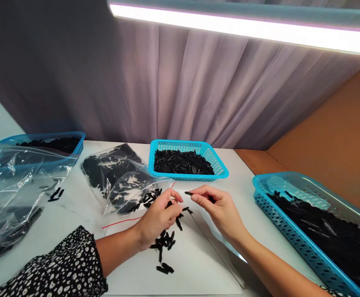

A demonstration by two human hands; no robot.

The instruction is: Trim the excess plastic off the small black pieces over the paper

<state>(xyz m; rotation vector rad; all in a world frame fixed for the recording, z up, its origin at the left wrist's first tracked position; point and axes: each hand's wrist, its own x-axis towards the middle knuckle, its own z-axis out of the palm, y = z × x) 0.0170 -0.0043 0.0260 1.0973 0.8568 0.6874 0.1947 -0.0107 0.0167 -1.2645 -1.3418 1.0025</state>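
The left hand (158,216) is curled, fingers bent inward, fingertips closed on small black pieces (180,214) — how many cannot be told. Directly under and just behind this hand a loose pile (164,243) of the same black pieces is seen on the white sheet (198,264), a few strays lying nearer the wrist. A dotted sleeve (62,268) covers the left forearm.

The right hand (220,210) is held just to the right of the left hand, close but apart. One black piece (188,193) is pinched between thumb and forefinger, its free end pointing left, above the left fingertips.

Just beyond the left hand an open clear bag (121,177) is laid flat, black pieces spilling from its mouth toward the knuckles; a red line marks its edge. Straight ahead of both hands a blue basket (217,165) is filled with black pieces. To the right of the right hand — well apart — a larger blue basket (294,231) is also filled. Far left of the left hand a second clear bag (13,185) and a third basket (74,138) are seen.
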